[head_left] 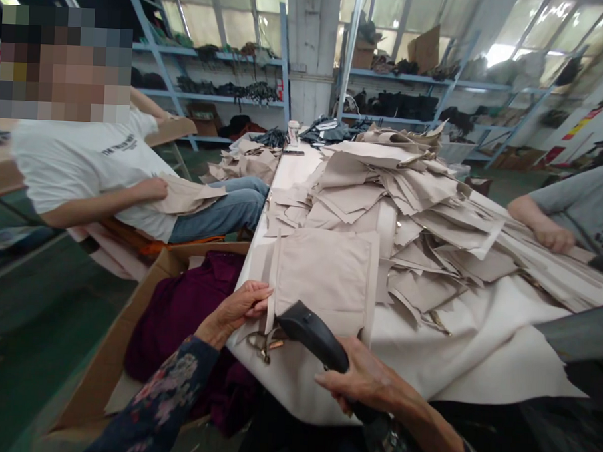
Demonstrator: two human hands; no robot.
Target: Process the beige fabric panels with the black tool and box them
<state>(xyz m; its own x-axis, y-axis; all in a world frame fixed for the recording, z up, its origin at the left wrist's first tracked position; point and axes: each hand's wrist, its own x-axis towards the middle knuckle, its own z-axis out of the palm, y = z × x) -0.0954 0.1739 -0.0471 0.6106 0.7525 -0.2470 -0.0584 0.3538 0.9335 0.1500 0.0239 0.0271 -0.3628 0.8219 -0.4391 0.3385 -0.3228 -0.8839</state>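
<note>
Head view: left hand (243,305) pinches beige panel (324,270) lying beyond right hand (363,376), which grips black tool (314,333).

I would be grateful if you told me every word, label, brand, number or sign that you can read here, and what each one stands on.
None can be quoted with certainty.
White T-shirt: dark chest lettering, too blurred to read.
Grey shirt: dark lettering, blurred and cut off by the picture's edge.
Red and yellow strip: too blurred to tell any wording.
Red marking by the shelves: too small to read.
</note>
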